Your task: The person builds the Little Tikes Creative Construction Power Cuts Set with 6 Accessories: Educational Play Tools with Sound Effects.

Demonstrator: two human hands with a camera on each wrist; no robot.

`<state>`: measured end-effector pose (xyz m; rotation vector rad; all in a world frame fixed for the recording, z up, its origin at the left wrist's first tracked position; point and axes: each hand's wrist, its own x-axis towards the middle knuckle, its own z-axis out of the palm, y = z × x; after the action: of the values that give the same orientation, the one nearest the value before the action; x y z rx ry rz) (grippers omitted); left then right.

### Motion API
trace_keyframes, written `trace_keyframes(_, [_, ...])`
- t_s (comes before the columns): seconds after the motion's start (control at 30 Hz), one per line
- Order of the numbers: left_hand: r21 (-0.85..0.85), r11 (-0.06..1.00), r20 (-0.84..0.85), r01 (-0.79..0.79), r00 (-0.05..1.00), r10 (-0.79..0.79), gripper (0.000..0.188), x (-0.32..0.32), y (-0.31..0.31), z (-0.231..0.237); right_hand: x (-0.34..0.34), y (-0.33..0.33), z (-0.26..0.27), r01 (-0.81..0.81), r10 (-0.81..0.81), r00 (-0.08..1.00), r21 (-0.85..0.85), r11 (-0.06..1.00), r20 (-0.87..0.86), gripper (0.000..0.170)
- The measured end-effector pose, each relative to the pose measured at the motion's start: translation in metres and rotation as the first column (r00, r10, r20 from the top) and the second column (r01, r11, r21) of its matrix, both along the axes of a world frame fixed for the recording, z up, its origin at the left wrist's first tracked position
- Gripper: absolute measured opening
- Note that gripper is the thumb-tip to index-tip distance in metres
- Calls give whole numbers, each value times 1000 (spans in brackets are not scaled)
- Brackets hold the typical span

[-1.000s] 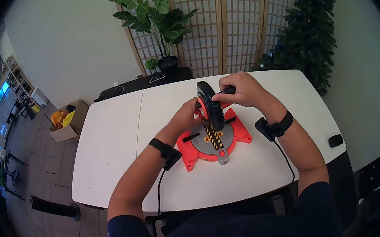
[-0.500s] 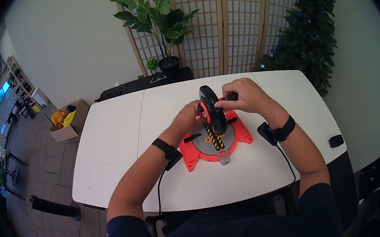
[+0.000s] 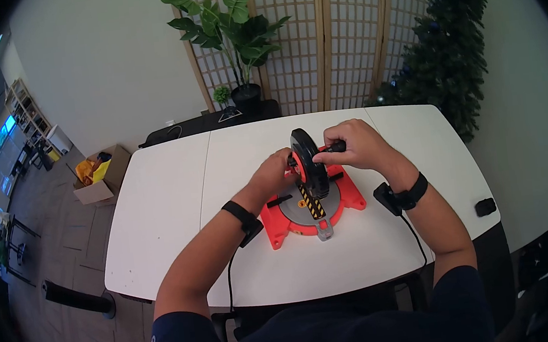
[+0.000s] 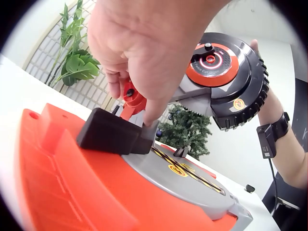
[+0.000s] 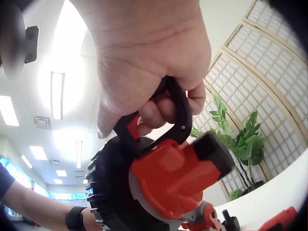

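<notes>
A toy mitre saw (image 3: 350, 195) with a red base and a round grey turntable (image 3: 289, 209) stands on the white table. Its raised head carries a black ribbed blade guard (image 4: 245, 101), with part of a toothed grey blade showing below in the left wrist view. My right hand (image 3: 359, 143) grips the black loop handle (image 5: 182, 113), fingers wrapped through it. At the back of the base, my left hand (image 4: 139, 53) holds the red hinge part (image 4: 134, 100), thumb down by the grey support. Black clamp pieces (image 4: 108, 132) stand at the turntable's sides.
The white table (image 3: 165, 216) has a small black object (image 3: 485, 207) at its right edge. Behind it are a potted plant (image 3: 246, 95), a lattice screen and a decorated tree (image 3: 439, 60). An open cardboard box (image 3: 99, 189) sits on the floor at left.
My right hand has brought the handle and the saw's head slightly lower, toward the turntable. My left hand stays at the hinge, and the base has not visibly moved on the table.
</notes>
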<state>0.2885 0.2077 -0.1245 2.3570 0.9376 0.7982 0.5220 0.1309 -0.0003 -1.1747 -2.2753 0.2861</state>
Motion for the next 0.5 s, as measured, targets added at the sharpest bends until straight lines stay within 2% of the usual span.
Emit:
trace_keyframes(0.2, [17, 999, 20, 34, 999, -35, 35, -2, 4, -5, 0, 1, -3, -1, 1, 1000, 19, 1000, -2, 46])
trace_keyframes(0.3, [3, 1000, 2, 16, 1000, -16, 36, -2, -1, 1, 0, 1, -5, -19, 19, 1000, 81, 997, -4, 51])
trace_keyframes(0.43, [35, 999, -48, 39, 998, -38, 38, -5, 1, 2, 2, -5, -9, -8, 9, 1000, 40, 999, -12, 48])
trace_keyframes(0.5, [44, 998, -63, 48, 997, -45, 39, -5, 1, 4, 4, -7, -13, -16, 15, 1000, 84, 996, 13, 50])
